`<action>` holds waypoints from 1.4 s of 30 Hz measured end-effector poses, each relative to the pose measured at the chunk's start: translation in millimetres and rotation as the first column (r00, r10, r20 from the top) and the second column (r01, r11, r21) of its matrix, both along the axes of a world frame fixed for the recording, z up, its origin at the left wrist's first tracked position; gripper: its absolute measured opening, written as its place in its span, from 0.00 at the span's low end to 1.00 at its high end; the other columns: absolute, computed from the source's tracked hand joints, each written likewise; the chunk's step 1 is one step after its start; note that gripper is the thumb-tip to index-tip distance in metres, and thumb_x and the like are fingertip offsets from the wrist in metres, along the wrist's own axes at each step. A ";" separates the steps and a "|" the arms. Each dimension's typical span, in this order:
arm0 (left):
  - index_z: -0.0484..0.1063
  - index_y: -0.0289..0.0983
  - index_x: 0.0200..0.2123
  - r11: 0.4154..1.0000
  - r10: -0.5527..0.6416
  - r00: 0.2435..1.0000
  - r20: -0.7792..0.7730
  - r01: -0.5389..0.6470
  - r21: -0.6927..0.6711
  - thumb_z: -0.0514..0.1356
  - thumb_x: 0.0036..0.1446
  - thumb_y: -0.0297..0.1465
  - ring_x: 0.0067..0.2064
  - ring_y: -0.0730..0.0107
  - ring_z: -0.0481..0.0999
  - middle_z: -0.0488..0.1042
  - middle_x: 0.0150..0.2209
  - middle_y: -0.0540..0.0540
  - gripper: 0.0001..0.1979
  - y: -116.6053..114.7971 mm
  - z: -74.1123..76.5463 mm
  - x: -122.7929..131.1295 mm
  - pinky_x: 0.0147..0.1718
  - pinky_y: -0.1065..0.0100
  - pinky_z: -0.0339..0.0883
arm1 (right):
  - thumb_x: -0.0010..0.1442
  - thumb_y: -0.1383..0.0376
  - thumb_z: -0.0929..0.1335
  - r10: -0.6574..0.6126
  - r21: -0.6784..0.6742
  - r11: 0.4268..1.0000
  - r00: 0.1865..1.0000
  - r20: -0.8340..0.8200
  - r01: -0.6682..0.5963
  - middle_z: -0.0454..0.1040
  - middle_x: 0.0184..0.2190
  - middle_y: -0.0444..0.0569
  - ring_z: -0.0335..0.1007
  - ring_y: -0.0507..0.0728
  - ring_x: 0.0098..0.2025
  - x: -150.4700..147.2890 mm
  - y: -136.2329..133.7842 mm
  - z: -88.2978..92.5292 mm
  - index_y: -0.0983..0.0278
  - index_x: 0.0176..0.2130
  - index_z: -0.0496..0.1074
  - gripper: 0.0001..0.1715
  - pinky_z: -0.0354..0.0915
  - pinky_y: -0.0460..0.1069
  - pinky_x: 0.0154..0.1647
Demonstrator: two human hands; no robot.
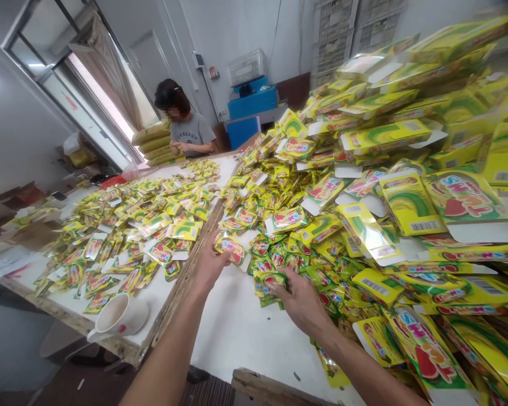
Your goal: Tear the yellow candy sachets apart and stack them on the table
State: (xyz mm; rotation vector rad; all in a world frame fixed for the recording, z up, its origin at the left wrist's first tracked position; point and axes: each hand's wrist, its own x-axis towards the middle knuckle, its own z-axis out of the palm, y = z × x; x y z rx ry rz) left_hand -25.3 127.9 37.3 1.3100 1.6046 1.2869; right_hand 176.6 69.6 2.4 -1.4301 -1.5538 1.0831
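Landmark: the wooden strip [180, 287] between two white tabletops [232, 321]. White mug [134, 318] stands left of the strip, by its near end; contents not clear from where I stand. Right of the strip, right hand [298, 293]: thumb and fingers pinched on at least one green packet [265, 283]. Left hand [210, 263], just over the strip's right edge: fingers clamped on a yellow carton [232, 248], white flap open toward the right; cannot tell what is inside. Right of it, loose packets [290, 260] in a heap. Farther right of the strip: tall carton pile [410, 206], many end flaps open, contents hidden. Left of the strip: broad carton heap [138, 225]. Beyond the strip's far end: a co-worker [192, 132], stacked sacks [156, 145], a blue bin [252, 105].
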 end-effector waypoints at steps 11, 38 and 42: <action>0.62 0.44 0.54 0.961 -0.143 0.873 0.466 0.234 -0.144 0.68 0.41 0.30 0.41 0.64 0.75 0.74 0.44 0.46 0.35 -81.3 -18.7 19.8 0.36 0.67 0.71 | 0.50 0.54 0.66 -0.179 -0.124 0.979 0.970 -0.166 0.159 0.62 0.19 0.40 0.55 0.51 0.22 3.3 4.2 3.6 0.65 0.39 0.69 0.20 0.52 0.45 0.21; 0.76 0.32 0.35 0.938 0.071 0.727 0.683 0.184 -0.293 0.71 0.34 0.28 0.30 0.65 0.79 0.80 0.28 0.43 0.20 -81.2 -20.9 44.8 0.32 0.68 0.72 | 0.43 0.54 0.70 -0.213 -0.008 0.976 0.959 -0.188 0.216 0.72 0.29 0.47 0.67 0.56 0.33 3.8 6.0 7.0 0.64 0.30 0.70 0.17 0.62 0.49 0.33; 0.76 0.31 0.35 0.920 0.094 0.757 0.647 0.182 -0.347 0.71 0.33 0.27 0.27 0.66 0.78 0.80 0.28 0.43 0.21 -79.0 -16.8 46.1 0.30 0.69 0.72 | 0.45 0.53 0.70 -0.253 0.041 0.963 0.943 -0.218 0.268 0.69 0.24 0.44 0.63 0.53 0.28 1.2 4.5 6.1 0.64 0.27 0.67 0.17 0.60 0.47 0.29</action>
